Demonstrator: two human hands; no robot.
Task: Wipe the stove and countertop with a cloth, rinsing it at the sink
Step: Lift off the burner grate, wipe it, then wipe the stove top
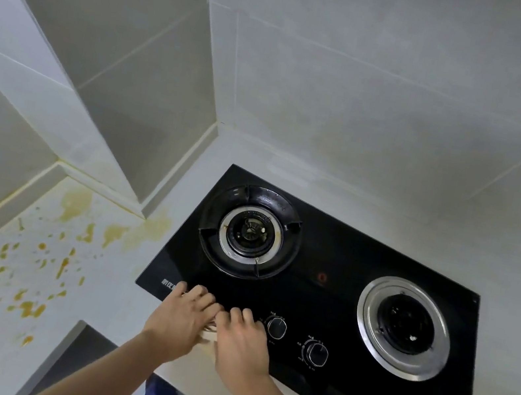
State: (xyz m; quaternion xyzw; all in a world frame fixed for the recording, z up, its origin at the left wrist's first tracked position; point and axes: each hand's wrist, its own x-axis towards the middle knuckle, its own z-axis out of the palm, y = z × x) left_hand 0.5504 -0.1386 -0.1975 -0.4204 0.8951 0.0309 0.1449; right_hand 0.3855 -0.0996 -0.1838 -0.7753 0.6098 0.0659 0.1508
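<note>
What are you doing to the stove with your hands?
A person is cleaning the black stove. Both hands, the left hand and the right hand, press on a pale cloth at the stove's front edge, left of the two knobs. Only a sliver of the cloth shows between them. The countertop to the left has yellow splatters on it, not yet wiped.

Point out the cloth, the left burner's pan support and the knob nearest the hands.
cloth [207, 330]: head view, pale edge showing between the two hands.
pan support [291, 241]: head view, right side of its black ring.
knob [276, 327]: head view, centre of its cap.
</note>
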